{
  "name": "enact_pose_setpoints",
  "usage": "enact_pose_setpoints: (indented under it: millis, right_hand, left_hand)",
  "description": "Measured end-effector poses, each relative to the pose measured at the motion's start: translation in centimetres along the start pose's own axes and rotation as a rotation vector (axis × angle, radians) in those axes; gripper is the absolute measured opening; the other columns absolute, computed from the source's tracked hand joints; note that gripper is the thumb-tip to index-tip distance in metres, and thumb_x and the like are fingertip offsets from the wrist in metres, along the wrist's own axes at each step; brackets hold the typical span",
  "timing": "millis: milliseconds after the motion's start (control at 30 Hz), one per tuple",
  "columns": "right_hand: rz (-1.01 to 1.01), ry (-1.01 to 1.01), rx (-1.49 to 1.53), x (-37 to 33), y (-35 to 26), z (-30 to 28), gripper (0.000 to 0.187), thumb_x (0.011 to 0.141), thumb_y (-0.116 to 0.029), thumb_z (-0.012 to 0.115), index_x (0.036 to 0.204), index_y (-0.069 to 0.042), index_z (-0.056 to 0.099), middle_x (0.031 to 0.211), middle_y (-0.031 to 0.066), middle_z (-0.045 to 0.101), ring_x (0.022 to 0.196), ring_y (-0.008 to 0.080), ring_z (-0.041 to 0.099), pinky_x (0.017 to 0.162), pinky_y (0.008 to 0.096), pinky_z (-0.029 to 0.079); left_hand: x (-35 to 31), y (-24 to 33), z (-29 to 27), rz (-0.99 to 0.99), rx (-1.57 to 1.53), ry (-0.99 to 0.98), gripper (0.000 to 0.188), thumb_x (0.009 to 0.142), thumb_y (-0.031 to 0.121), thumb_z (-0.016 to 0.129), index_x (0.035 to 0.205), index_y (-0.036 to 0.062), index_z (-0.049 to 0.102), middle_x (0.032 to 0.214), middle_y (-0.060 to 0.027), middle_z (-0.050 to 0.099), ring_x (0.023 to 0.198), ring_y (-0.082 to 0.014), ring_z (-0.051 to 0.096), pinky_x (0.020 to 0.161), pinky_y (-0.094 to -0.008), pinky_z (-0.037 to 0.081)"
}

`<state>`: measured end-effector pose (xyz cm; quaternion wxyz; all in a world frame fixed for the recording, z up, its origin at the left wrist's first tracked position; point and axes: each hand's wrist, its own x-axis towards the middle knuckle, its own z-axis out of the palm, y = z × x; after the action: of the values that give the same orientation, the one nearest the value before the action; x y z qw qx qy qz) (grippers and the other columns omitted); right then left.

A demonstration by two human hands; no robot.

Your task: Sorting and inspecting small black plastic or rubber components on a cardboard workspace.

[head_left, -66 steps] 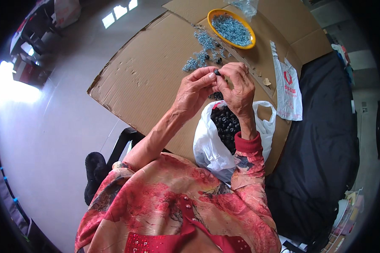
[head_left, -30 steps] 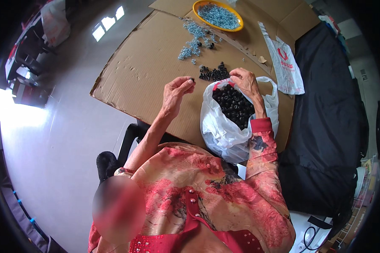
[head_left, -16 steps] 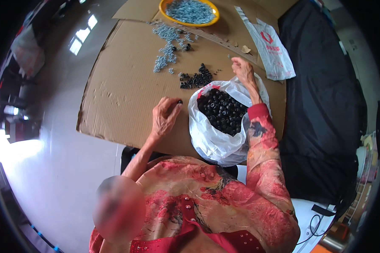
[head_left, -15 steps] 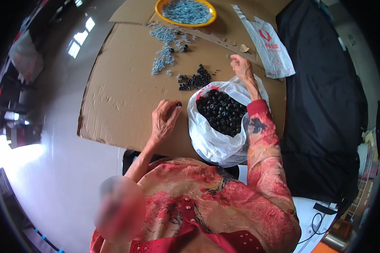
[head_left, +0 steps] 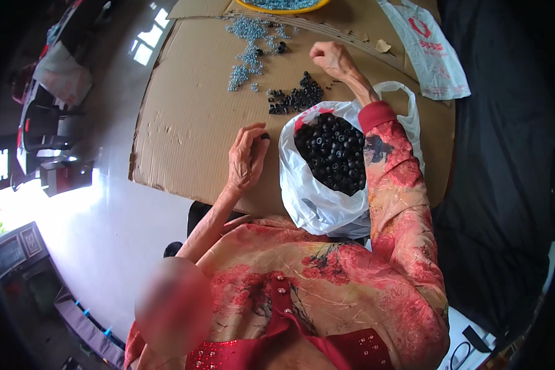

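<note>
right hand (head_left: 333, 58) – curled, contents unclear – has neared the silvery bits (head_left: 248, 57), within reach, left hand (head_left: 247, 159) pinching a black cap (head_left: 265, 136)

Left hand (head_left: 246, 163) pinching; right hand (head_left: 334, 59) curled.

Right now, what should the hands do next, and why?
Perhaps bring the right hand toward the left hand: the left pinches a black piece, while the right, curled, is apart from it over the cardboard; whether it holds anything is hidden.
</note>
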<state>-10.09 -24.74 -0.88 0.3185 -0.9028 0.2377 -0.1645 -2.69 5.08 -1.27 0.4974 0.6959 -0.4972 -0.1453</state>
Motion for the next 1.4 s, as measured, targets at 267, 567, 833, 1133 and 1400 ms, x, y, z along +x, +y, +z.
enact_pose_setpoints:
  millis: [267, 567, 833, 1133, 1400]
  right_hand:
    - [-0.057, -0.107, 0.140, -0.7, -1.5, 0.0, 0.019, 0.077, -0.017, 0.056, 0.086, -0.002, 0.064, 0.065, 0.0069, 0.061, 0.059, 0.0131, 0.058, 0.058, 0.0274, 0.047]
    - [-0.138, 0.013, -0.058, -1.5, -4.0, 2.1, 0.017, 0.076, -0.014, 0.054, 0.085, -0.002, 0.063, 0.080, 0.0136, 0.063, 0.074, 0.0264, 0.060, 0.069, 0.0332, 0.047]
    - [-0.125, -0.034, -0.004, -1.6, -7.6, 2.9, 0.012, 0.073, -0.009, 0.055, 0.080, -0.004, 0.064, 0.073, 0.0138, 0.063, 0.068, 0.0249, 0.062, 0.065, 0.0337, 0.048]
    - [-0.059, -0.094, -0.037, -2.3, -9.9, 3.9, 0.016, 0.074, -0.013, 0.058, 0.084, -0.002, 0.064, 0.071, 0.0095, 0.063, 0.063, 0.0149, 0.059, 0.060, 0.0281, 0.046]
    - [-0.087, -0.064, -0.060, -1.8, -10.3, 5.5, 0.014, 0.072, -0.011, 0.055, 0.078, -0.003, 0.064, 0.076, 0.0151, 0.064, 0.070, 0.0283, 0.062, 0.066, 0.0347, 0.048]
  left_hand:
    - [-0.7, -0.1, 0.1, -0.063, 0.085, 0.014, 0.018, 0.084, 0.000, 0.051, 0.102, 0.0024, 0.051, 0.110, -0.0106, 0.056, 0.095, -0.0207, 0.056, 0.081, -0.0288, 0.044]
    - [-0.9, -0.6, 0.0, -0.025, -0.021, 0.035, 0.017, 0.083, 0.004, 0.054, 0.099, 0.0029, 0.050, 0.102, -0.0125, 0.057, 0.089, -0.0255, 0.058, 0.076, -0.0312, 0.046]
    - [-0.5, -1.1, 0.0, 0.018, -0.210, 0.077, 0.014, 0.081, 0.005, 0.056, 0.095, 0.0015, 0.054, 0.088, -0.0119, 0.056, 0.074, -0.0227, 0.058, 0.065, -0.0299, 0.047]
    - [-0.6, -1.3, -0.6, -0.054, -0.228, 0.014, 0.014, 0.082, 0.006, 0.058, 0.095, 0.0017, 0.057, 0.086, -0.0087, 0.058, 0.074, -0.0158, 0.057, 0.067, -0.0257, 0.046]
    - [0.7, -2.9, -0.3, -0.291, -0.731, 0.090, 0.017, 0.086, 0.011, 0.057, 0.098, -0.0013, 0.058, 0.085, -0.0051, 0.061, 0.074, -0.0133, 0.057, 0.070, -0.0256, 0.046]
